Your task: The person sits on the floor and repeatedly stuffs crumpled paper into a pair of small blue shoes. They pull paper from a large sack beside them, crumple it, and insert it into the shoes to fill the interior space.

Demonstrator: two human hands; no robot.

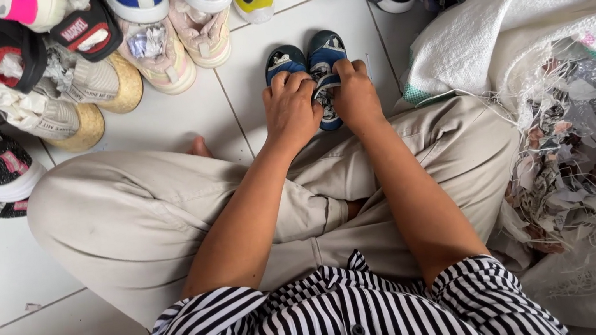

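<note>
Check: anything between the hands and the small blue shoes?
Nothing visible. The left hand and right hand already rest on the pair of small blue shoes on the tiled floor; other shoes lie farther back.

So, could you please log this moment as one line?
left hand: on small blue shoes | right hand: on same pair | pair: on tiled floor

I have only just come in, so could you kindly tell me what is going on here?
A person sits cross-legged on a white tiled floor, both hands on a pair of small blue shoes set side by side in front of their legs. The left hand covers the left shoe, the right hand the right one. Rows of other shoes lie beyond, and a white woven sack with crumpled paper sits to the right.
</note>
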